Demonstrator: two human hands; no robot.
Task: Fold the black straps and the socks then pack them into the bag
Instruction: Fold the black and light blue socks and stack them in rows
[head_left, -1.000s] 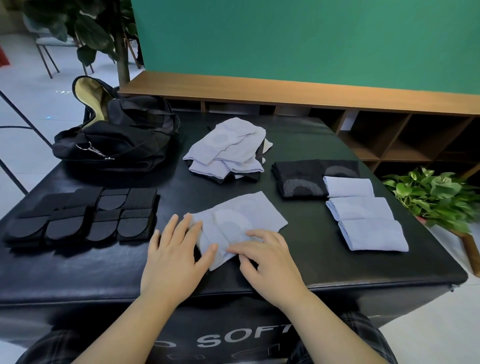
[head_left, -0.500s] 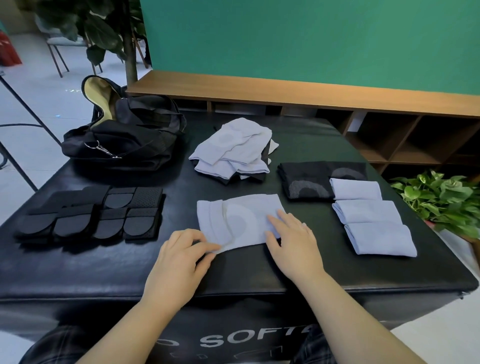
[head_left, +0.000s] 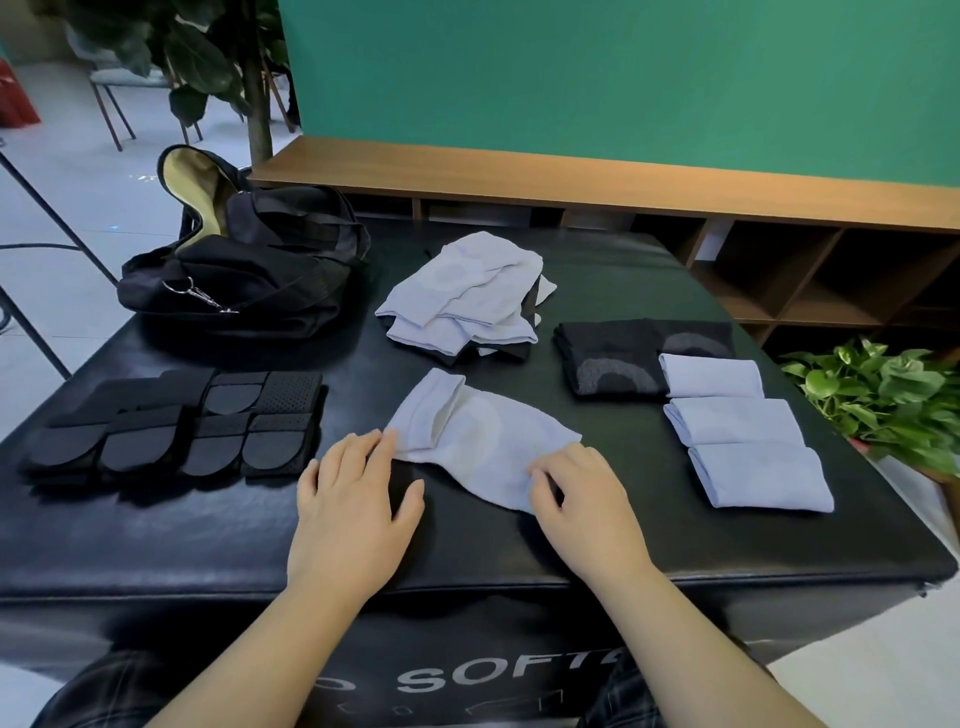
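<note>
A pale grey sock (head_left: 478, 441) lies slanted on the black padded table (head_left: 467, 540) in front of me. My left hand (head_left: 356, 499) lies flat, its fingertips touching the sock's cuff end. My right hand (head_left: 582, 499) pinches the sock's near toe end with curled fingers. Behind it sits a loose pile of grey socks (head_left: 467, 296). Three folded grey socks (head_left: 748, 441) are lined up at the right, next to folded black socks (head_left: 613, 358). Folded black straps (head_left: 182, 426) lie in rows at the left. The open black bag (head_left: 244, 270) stands at the back left.
A low wooden shelf (head_left: 623, 176) runs behind the table under a green wall. A potted green plant (head_left: 883, 400) stands off the table's right edge. A tree trunk and chairs are at the far left on the floor.
The sock has turned from lying flat and square to slanting, its cuff now further away. My right hand moved from the sock's right edge to its near end and pinched it; my left hand flattened.
</note>
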